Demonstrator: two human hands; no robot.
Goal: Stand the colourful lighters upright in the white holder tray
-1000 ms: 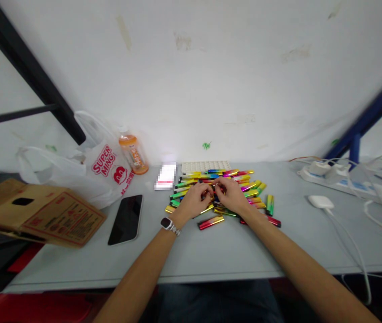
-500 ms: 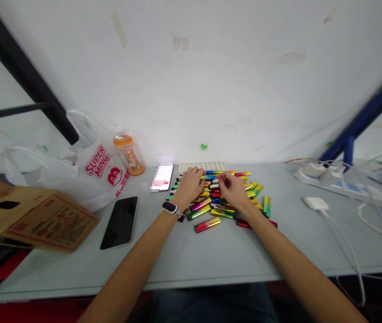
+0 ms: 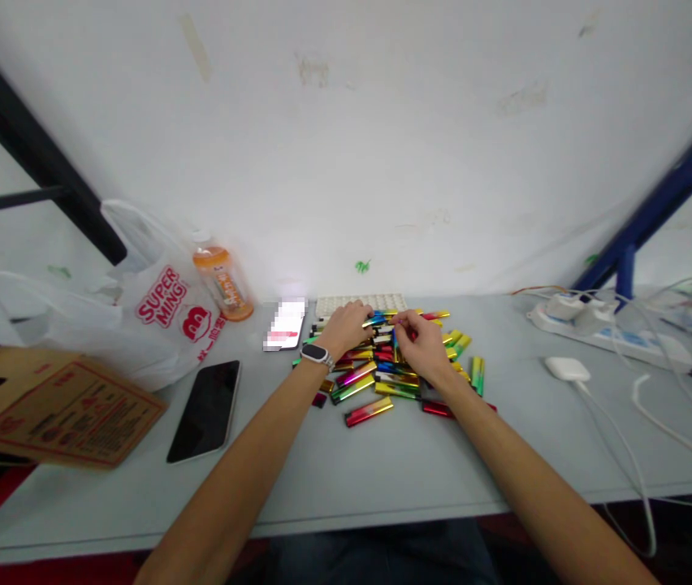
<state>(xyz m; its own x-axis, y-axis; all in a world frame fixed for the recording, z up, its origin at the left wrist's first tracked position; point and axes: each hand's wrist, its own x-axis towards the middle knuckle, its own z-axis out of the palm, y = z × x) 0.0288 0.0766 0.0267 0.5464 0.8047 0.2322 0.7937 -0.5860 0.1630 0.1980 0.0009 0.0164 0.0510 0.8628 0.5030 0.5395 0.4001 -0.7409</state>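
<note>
A heap of shiny, many-coloured cigarette lighters lies on the grey table. My left hand, with a watch on its wrist, is at the heap's back left, its fingers closed around a blue lighter. Just to the right, my right hand has thumb and fingers pinched on an upright gold-and-blue lighter, partly hidden by the fingers. A red-and-gold lighter lies apart at the front. Behind the heap, against the wall, is a white gridded tray.
On the left are a cardboard box, a plastic bag, an orange drink bottle and a dark phone. A lit phone stands near the wall. A power strip and a white charger with cables occupy the right.
The view has shifted slightly, moving the scene left. A gold-and-blue lighter now shows upright under my right fingers. Both hands stay over the heap.
</note>
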